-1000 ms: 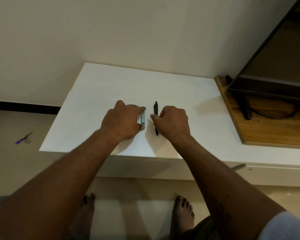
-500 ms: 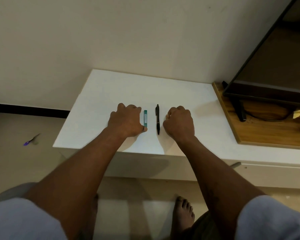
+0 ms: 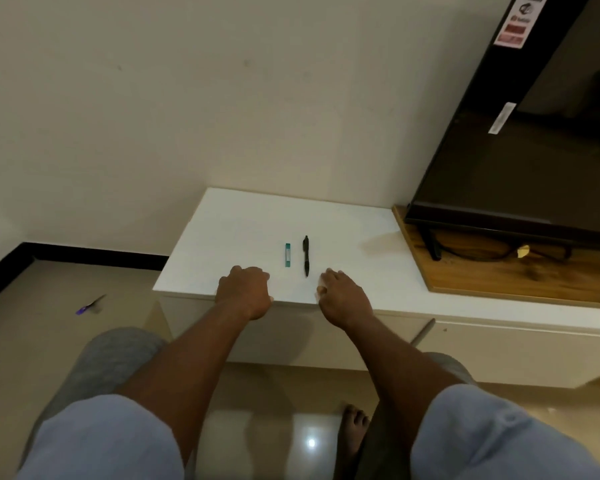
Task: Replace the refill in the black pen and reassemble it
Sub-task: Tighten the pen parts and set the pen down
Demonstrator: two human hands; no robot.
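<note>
A black pen (image 3: 306, 251) lies lengthwise on the white cabinet top (image 3: 243, 230), whole and untouched. Just left of it lies a small teal refill packet (image 3: 287, 255), parallel to the pen. My left hand (image 3: 245, 292) rests at the cabinet's front edge with its fingers curled into a fist, below and left of the packet. My right hand (image 3: 343, 296) rests at the front edge too, loosely curled, below and right of the pen's tip. Neither hand touches the pen or the packet, and I see nothing held in either.
A black television (image 3: 520, 140) stands on a wooden board (image 3: 499, 275) at the right, with a cable under it. A purple pen (image 3: 89, 306) lies on the tiled floor at the left. The wall rises behind the cabinet. My knees and a bare foot (image 3: 352, 431) are below.
Both hands let go of the packet and the pen and drew back to the cabinet's front edge. The camera pulled back and tilted up, so the cabinet looks smaller.
</note>
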